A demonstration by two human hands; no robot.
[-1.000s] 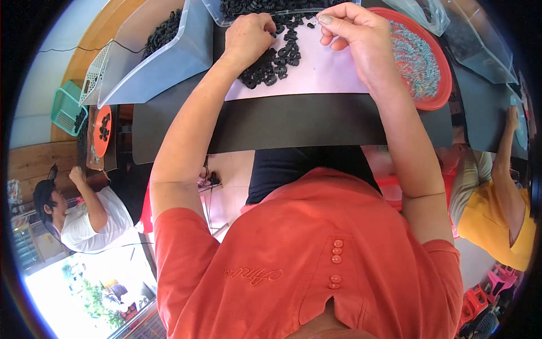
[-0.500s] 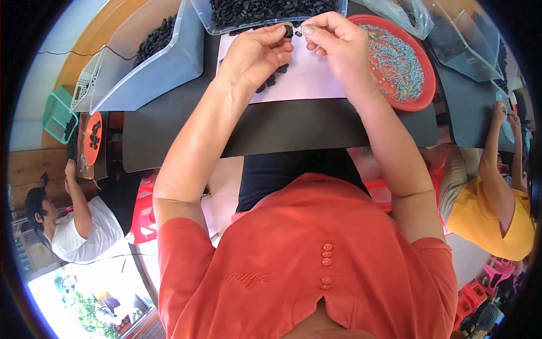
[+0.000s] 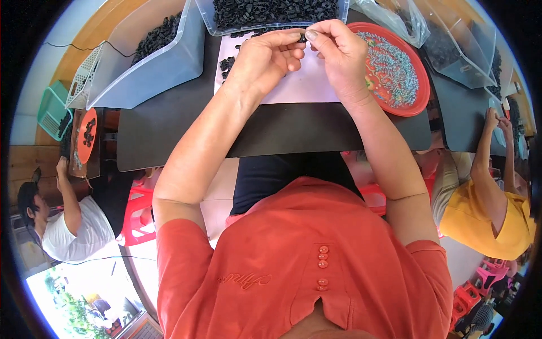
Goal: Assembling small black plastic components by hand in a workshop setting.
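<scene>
My left hand (image 3: 265,62) pinches a small black plastic part (image 3: 303,38) between thumb and forefinger, its other fingers curled below. Right against the part are the closed thumb and forefinger of my right hand (image 3: 343,56); whatever sits between them is too small to make out. Both hands are raised over a white sheet (image 3: 299,85) on the dark table. More loose black parts (image 3: 227,65) lie on the sheet beside my left hand. Close to my right hand stands a round red tray (image 3: 424,85), strewn with small silvery-blue metal pieces (image 3: 402,79).
A clear bin (image 3: 210,22) of black parts stands at the far edge. Another large bin (image 3: 189,68) is at left, and a translucent one (image 3: 460,56) with a plastic bag (image 3: 415,25) at right. Co-workers sit at left in white (image 3: 82,231) and right in yellow (image 3: 480,220).
My left hand has shifted right, and the fingertips of both hands have come together at the black part. The gap with a small shiny piece in it no longer shows.
</scene>
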